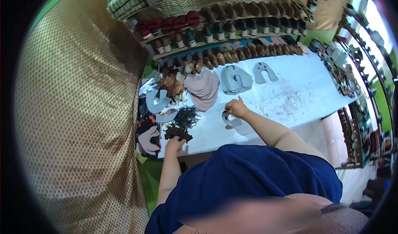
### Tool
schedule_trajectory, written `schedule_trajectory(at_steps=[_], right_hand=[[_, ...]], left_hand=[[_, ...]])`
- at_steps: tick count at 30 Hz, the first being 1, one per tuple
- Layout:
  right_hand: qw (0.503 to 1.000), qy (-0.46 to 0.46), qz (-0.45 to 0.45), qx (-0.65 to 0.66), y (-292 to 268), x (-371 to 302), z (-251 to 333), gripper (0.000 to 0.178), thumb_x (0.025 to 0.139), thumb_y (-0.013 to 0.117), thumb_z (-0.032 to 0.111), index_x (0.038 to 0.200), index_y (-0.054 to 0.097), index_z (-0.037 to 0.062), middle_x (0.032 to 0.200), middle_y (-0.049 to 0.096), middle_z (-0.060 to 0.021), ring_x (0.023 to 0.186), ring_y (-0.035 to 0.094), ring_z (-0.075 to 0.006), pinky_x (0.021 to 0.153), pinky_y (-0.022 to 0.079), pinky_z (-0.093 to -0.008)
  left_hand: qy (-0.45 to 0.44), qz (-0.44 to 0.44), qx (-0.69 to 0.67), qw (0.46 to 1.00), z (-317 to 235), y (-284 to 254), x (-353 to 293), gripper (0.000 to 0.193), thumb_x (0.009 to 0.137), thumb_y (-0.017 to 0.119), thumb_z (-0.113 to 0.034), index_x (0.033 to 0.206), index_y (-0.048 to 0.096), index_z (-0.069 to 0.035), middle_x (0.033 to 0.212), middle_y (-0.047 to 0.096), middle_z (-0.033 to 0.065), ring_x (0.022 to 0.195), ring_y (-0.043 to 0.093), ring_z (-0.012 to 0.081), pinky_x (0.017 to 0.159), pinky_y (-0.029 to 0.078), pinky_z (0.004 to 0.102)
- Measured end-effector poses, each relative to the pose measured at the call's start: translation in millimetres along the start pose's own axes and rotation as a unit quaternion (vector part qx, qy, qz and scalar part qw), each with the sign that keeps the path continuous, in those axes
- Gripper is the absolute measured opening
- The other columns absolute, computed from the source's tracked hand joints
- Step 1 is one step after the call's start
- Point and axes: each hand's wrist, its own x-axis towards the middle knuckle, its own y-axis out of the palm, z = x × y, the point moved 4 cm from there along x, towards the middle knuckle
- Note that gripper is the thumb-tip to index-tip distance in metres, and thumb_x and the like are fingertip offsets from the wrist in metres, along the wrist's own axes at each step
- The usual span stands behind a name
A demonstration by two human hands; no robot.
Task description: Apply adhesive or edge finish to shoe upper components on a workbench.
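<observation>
My right hand (237, 108) is over the middle of the white table, its fingers closed on a grey curved shoe-upper piece (225, 118) that hangs down toward the table top. At the near left edge, my left hand (175, 144) reaches into a small pile of dark brown pieces (177, 132). Its fingers look pinched together, and what they hold is too small to make out. Just beyond that pile lies a tangle of thin black strips (186, 117). Farther off sit a stack of grey U-shaped pieces (235, 79) and a single similar grey piece (264, 73).
A fanned stack of pinkish-beige pieces (202, 88) lies left of the grey stack. Loose grey pieces (157, 101) and scraps crowd the table's left end. Behind stands a shelf with rows of shoes (236, 30). More shoe-making items (342, 74) line the right end.
</observation>
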Motion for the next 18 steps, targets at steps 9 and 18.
schedule_trajectory(at_steps=[9,18], right_hand=[[0.976,0.138,-0.134,0.104,-102,-60,-97,0.011,0.079,0.072,0.015,0.09,0.073,0.012,0.091,0.072,-0.0072,0.097,0.067,-0.0294,0.103,0.039,-0.0584],[0.952,0.147,-0.238,0.125,-170,-96,-166,0.011,0.078,0.071,0.008,0.088,0.072,0.005,0.096,0.072,-0.0132,0.101,0.065,-0.033,0.092,0.049,-0.0414]], left_hand=[[0.109,-0.225,-0.082,0.965,-76,-61,41,0.032,0.085,0.067,-0.032,0.104,0.071,-0.006,0.101,0.069,0.0195,0.096,0.064,0.041,0.086,0.051,0.0468],[0.244,-0.089,0.019,0.966,-264,52,84,0.102,0.078,0.076,-0.045,0.155,0.023,-0.003,0.159,0.021,0.0267,0.147,0.022,0.0422,0.119,0.022,0.0498]])
